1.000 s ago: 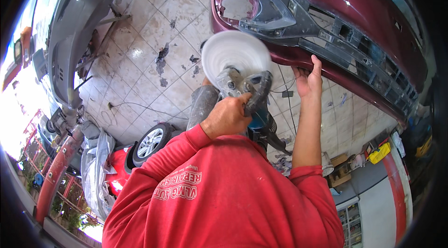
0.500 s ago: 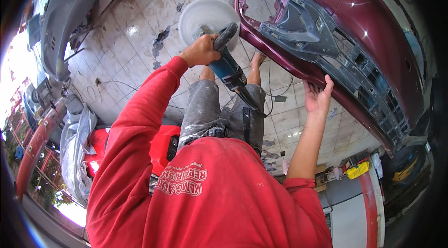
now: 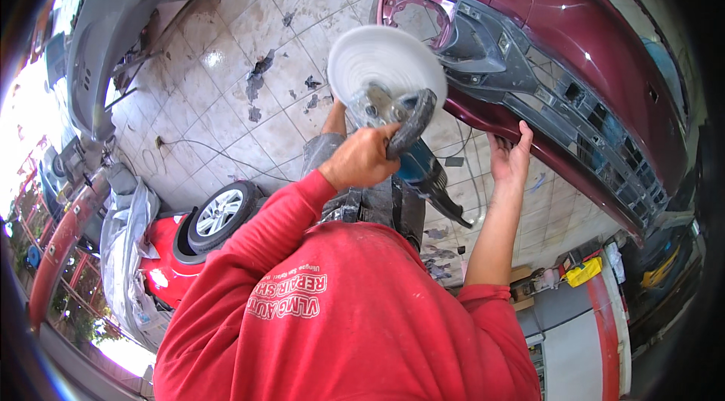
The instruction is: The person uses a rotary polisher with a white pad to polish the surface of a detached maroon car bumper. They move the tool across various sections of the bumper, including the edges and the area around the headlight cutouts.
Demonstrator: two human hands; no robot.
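Note:
A rotary polisher [image 3: 415, 167] hangs in front of me, my left hand [image 3: 364, 159] closed around it by its black front handle [image 3: 418, 123]. Its round white pad [image 3: 385, 61] looks streaked, as if spinning, and overlaps the near left edge of a glossy maroon car bumper [image 3: 581, 38] in the picture; I cannot tell whether they touch. Along the bumper's near edge, my right hand [image 3: 510, 158] grips the rim, thumb up and some fingertips hidden behind it. Black plastic grille parts [image 3: 483, 53] fill the bumper's opening.
A grey bumper [image 3: 124, 16] stands on a support at far left. Below it are a car wheel [image 3: 223, 214], a red car part [image 3: 166, 257] and plastic sheeting [image 3: 124, 250]. A cable [image 3: 219, 152] crosses the tiled floor [image 3: 226, 91]. A yellow item [image 3: 583, 272] lies at lower right.
My left hand has brought the polisher rightward and nearer to me, its pad tilting up toward view. The wheel has come into sight at left. My right hand stays at the bumper's edge.

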